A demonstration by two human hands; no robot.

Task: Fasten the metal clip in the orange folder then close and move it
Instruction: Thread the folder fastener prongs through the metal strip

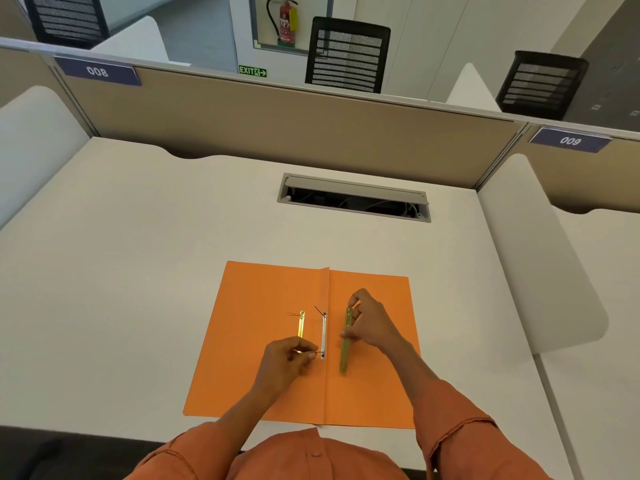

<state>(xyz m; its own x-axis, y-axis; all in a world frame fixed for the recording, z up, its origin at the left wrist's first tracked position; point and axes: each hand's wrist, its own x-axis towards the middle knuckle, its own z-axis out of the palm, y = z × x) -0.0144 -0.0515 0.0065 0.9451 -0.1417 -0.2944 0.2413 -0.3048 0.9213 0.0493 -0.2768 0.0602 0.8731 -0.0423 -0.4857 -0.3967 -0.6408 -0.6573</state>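
The orange folder (263, 306) lies open and flat on the white desk near its front edge. Along its fold runs a silver metal strip (323, 336). A gold clip bar (301, 323) lies left of the strip, its near end under my left hand (284, 362), whose fingertips pinch a thin metal prong at the strip's near end. On the folder's right half lies a longer gold bar (345, 355). My right hand (372, 323) grips that bar at its far end between thumb and fingers.
An open cable hatch (353, 197) is set into the desk (138, 271) beyond the folder. Beige partition walls bound the desk at the back, with white side dividers left and right. Black mesh chairs stand behind the partition.
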